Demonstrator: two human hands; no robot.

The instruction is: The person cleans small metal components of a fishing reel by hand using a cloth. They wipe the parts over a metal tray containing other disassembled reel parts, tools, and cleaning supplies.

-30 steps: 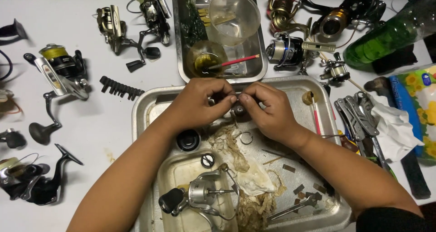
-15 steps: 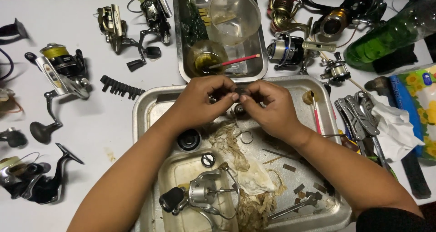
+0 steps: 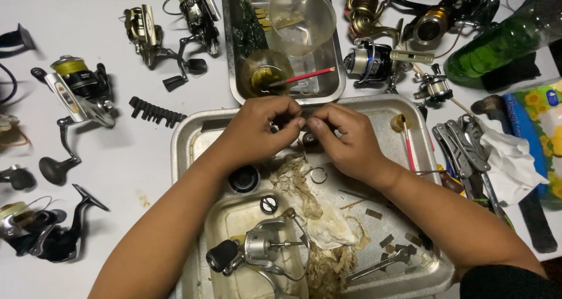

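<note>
Both hands meet over a metal tray (image 3: 193, 136), fingertips pressed together around a small dark part (image 3: 308, 138). The left hand (image 3: 263, 129) curls its fingers (image 3: 291, 125) in a pinch against the part's left side, and the right hand (image 3: 345, 138) pinches it from the right with thumb and forefinger; most of the part is hidden between them, so its shape cannot be told.

Just below the fingers lie a thin wire ring (image 3: 318, 175) and a stained rag (image 3: 316, 217). Left of that, beneath the left wrist, sits a black round cap (image 3: 243, 179). Nearer the person than the rag, a partly stripped silver reel (image 3: 257, 249) rests in a smaller tray.

Just right of the right hand, a red-handled brush (image 3: 408, 149) lies on the tray's edge, with grey pliers (image 3: 459, 144) beyond it.

Beyond the fingertips stands a second tray (image 3: 231, 70) holding a clear cup (image 3: 301, 18). Well left of the hands lies a spinning reel (image 3: 79, 94) on the white table (image 3: 117, 176).
</note>
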